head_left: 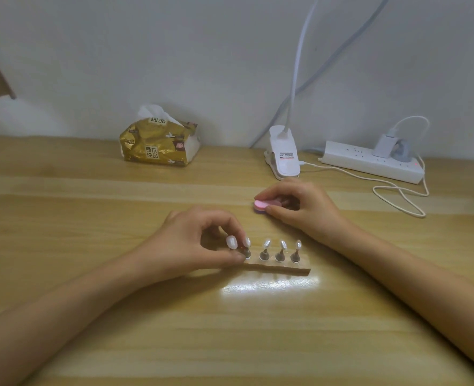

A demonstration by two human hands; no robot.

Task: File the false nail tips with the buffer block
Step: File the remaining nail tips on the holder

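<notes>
I see gold tissue pack (159, 143) at back of wooden table (85, 207), white tissue sticking out top. Right of it, white clip lamp (284, 158), neck going up. Far right, white power strip (366, 162) by wall (202, 51), charger (382, 146) plugged in. White cable (374, 190) loops on table.

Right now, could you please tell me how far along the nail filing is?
Done: no filing shows yet. In hand: the right hand grips the pink buffer block, apart from the nail tips; the left hand pinches a peg on the wooden stand. Left: filing all five.
</notes>
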